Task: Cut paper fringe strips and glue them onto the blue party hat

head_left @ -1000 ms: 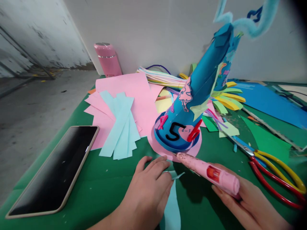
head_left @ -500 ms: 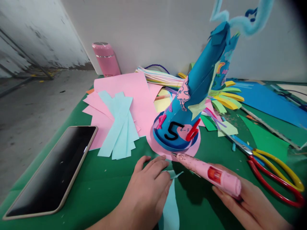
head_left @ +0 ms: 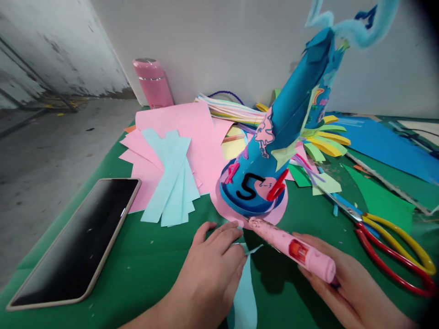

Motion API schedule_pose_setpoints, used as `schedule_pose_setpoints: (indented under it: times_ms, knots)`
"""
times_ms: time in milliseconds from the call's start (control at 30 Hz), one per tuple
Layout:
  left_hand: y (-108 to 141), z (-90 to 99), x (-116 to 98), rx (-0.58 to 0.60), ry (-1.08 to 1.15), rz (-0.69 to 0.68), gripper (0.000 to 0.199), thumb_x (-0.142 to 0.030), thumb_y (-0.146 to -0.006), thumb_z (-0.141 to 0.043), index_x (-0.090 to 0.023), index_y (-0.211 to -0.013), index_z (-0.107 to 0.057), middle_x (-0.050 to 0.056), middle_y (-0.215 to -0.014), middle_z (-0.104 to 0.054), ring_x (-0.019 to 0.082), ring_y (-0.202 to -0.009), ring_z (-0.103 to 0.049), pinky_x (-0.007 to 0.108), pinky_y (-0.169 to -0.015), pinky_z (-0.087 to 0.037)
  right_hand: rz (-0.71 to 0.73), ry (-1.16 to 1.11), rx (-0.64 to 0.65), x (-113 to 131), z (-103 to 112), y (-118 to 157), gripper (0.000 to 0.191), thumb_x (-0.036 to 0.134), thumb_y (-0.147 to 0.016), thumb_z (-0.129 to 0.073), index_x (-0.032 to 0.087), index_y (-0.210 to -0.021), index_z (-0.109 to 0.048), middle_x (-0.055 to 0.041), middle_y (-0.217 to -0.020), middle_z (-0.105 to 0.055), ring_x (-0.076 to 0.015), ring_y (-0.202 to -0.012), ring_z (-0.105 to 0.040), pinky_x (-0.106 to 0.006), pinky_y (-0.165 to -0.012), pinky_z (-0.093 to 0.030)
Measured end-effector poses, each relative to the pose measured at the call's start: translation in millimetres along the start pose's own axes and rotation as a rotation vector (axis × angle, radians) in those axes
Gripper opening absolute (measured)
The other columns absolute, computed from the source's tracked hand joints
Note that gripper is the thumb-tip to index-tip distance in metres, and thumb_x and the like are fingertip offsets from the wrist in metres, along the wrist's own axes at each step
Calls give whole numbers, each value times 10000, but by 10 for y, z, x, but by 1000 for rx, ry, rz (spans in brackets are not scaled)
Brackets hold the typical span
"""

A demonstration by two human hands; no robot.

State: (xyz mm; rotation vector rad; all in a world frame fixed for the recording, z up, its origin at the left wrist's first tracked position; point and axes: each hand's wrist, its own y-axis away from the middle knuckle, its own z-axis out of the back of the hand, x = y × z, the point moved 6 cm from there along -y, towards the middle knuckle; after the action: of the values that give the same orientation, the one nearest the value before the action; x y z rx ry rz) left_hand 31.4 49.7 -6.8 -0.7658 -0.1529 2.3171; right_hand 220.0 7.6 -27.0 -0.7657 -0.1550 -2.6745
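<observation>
My right hand (head_left: 346, 278) is wrapped round the underside of a pink hot glue gun (head_left: 281, 240), whose nozzle end points left at the near edge of a round pink paper base (head_left: 223, 208). On that base leans a tall blue paper cone (head_left: 286, 123) with a low blue rim, a black 5, a red 6 and pink cutouts. My left hand (head_left: 214, 269) is closed, fingers curled, on a light blue paper strip (head_left: 246, 292). Its fingertips are at the near edge of the pink base. The strip's hold point is hidden under the fingers.
A phone (head_left: 78, 242) lies at left, beside light blue strips (head_left: 171, 183) on pink paper (head_left: 199, 123). Scissors (head_left: 394, 249) with red and yellow handles lie at right. A pink flask (head_left: 154, 84) and pipe cleaners (head_left: 233, 109) are at the back.
The glue gun has shifted slightly to the left, its nozzle end closer to my left fingertips. My left hand stays nearly still. The cone appears slightly farther right.
</observation>
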Motion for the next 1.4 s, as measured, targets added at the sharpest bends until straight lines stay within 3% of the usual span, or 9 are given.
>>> schedule_pose_setpoints:
  times_ms: [400, 700, 1067, 1400]
  knots:
    - [-1, 7, 12, -14, 12, 2, 179, -154, -798, -400, -209, -714, -548, 12, -976, -621, 184, -988, -533, 396, -872, -282, -60, 6, 10, -149, -55, 146, 511, 202, -818, -441, 266, -1280, -232, -29, -1291, -385, -164, -1142, -401, -268, -929, -394]
    - [17, 6, 4, -16, -9, 0, 193, -149, -792, -400, -205, -681, -547, 16, -955, -629, 191, -982, -539, 399, -874, -297, 3, -23, 0, 1, 3, -1, 486, 184, -808, -420, 255, -1261, -258, -43, -1238, -449, -167, -1102, -445, -276, -895, -428]
    - [3, -1, 1, -6, 5, -5, 179, -152, -790, -412, -206, -702, -559, 15, -967, -624, 183, -976, -540, 386, -874, -304, -28, 14, -10, -88, -3, 91, 506, 188, -811, -438, 263, -1271, -239, -30, -1279, -407, -156, -1132, -416, -254, -916, -406]
    - [5, 13, 6, -18, 11, 1, 175, -149, -791, -411, -209, -718, -558, 12, -971, -624, 185, -967, -545, 390, -872, -300, -93, -34, 41, -175, -43, 146, 491, 192, -816, -424, 254, -1272, -251, -50, -1301, -390, -205, -1154, -402, -319, -926, -407]
